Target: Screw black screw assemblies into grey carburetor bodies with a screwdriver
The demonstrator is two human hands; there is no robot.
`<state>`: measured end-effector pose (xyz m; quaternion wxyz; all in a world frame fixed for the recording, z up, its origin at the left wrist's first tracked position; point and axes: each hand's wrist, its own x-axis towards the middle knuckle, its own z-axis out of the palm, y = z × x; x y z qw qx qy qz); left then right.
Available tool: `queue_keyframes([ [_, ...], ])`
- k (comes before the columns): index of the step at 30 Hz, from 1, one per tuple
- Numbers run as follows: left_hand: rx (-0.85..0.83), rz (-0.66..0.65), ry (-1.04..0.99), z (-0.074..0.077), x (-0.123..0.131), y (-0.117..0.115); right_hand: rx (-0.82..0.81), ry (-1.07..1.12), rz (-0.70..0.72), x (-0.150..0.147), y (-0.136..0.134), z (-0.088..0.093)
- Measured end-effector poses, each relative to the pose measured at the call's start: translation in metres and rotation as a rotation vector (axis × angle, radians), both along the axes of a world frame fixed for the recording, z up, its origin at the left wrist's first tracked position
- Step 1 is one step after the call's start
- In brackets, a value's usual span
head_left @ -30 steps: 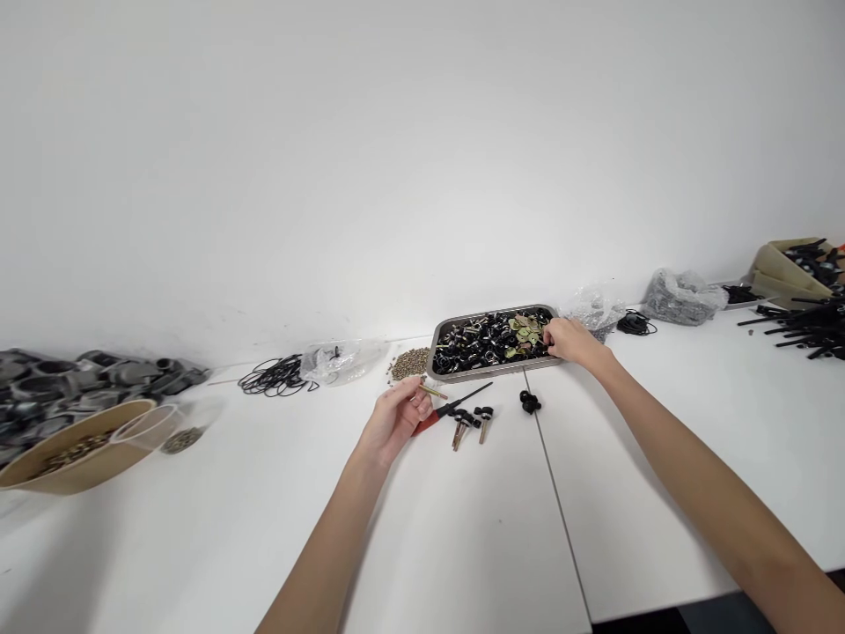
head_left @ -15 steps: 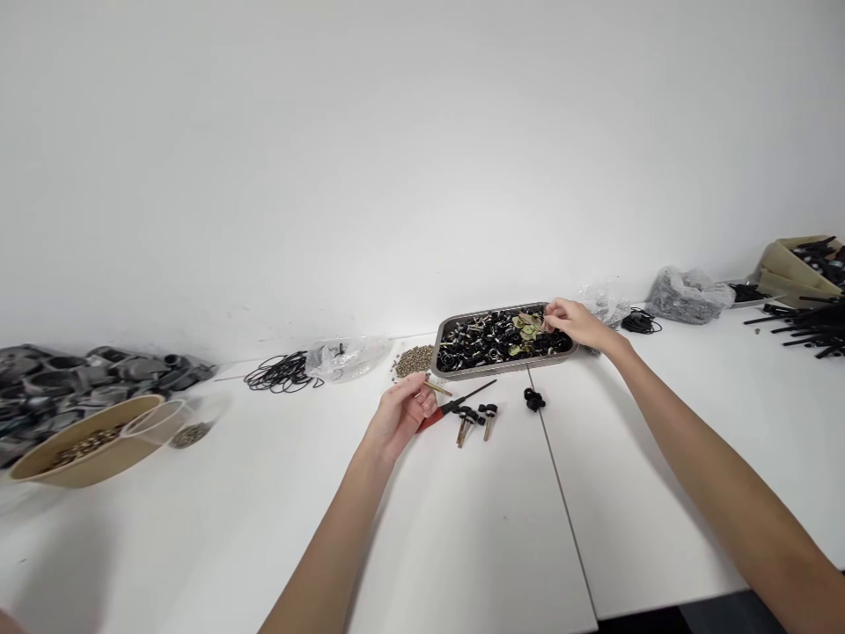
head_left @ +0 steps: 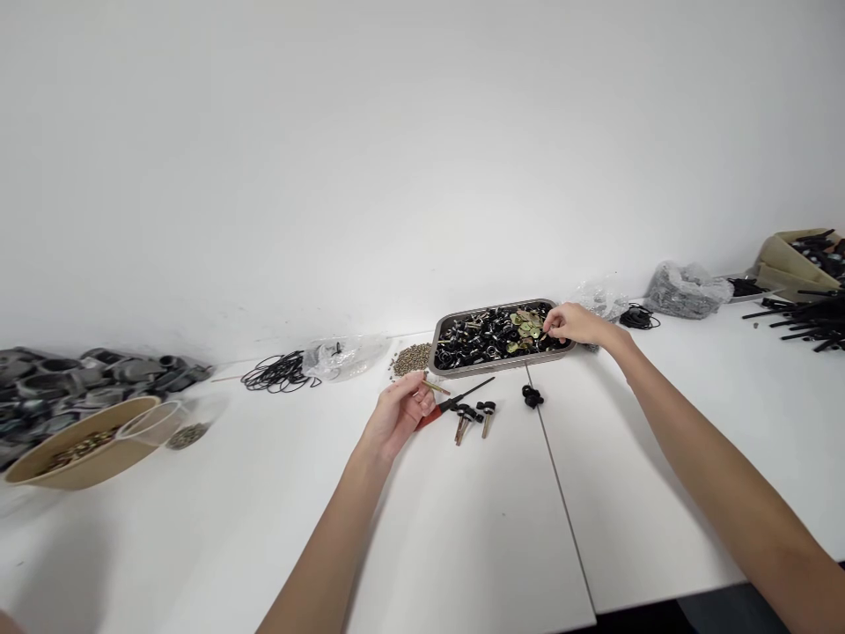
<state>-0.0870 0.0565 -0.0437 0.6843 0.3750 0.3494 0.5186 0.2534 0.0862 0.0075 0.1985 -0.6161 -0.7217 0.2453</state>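
Observation:
My left hand (head_left: 401, 412) pinches a thin brass-coloured pin (head_left: 436, 387) between thumb and fingertips. Just under that hand lies a screwdriver (head_left: 439, 411), its red handle partly covered and its dark shaft pointing right. My right hand (head_left: 573, 323) reaches over the right end of a metal tray (head_left: 502, 364), fingertips pressed together beside brass-coloured discs (head_left: 528, 324). Whatever those fingers hold is too small to make out. Small black parts (head_left: 485, 333) fill the rest of the tray. In front of it lie black-headed pins (head_left: 487, 418) and a little cluster of black knobs (head_left: 532, 396).
Small metal pieces (head_left: 410, 359) are heaped left of the tray, near black cords (head_left: 281, 373) and a plastic bag (head_left: 347, 357). Farther left stand a tan bowl (head_left: 85, 475) and grey fittings (head_left: 66, 383). Black rods (head_left: 809, 321) and a bagged bundle (head_left: 687, 291) lie right.
My right hand has shifted slightly at the tray's right end, showing more of the brass discs. The left hand keeps the pin in nearly the same place.

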Motion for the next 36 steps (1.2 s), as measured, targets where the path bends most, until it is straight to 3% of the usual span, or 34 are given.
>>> queue_keyframes([
  [8, 0.002, -0.005, 0.002, -0.001, 0.000, 0.000, 0.104, 0.033, 0.018, -0.010, -0.010, 0.024],
  [14, 0.009, 0.000, 0.011, -0.001, 0.000, 0.000, -0.199, -0.009, 0.282, -0.029, -0.026, 0.044],
  [17, 0.011, 0.003, 0.015, -0.001, 0.000, 0.000, -0.297, -0.051, 0.347, -0.040, -0.029, 0.042],
  [24, 0.012, -0.001, 0.008, 0.000, -0.001, 0.000, -0.322, -0.120, 0.430, -0.054, -0.027, 0.033],
  [36, 0.017, -0.012, 0.004, -0.001, -0.002, 0.000, -0.358, -0.160, 0.398, -0.058, -0.031, 0.035],
])
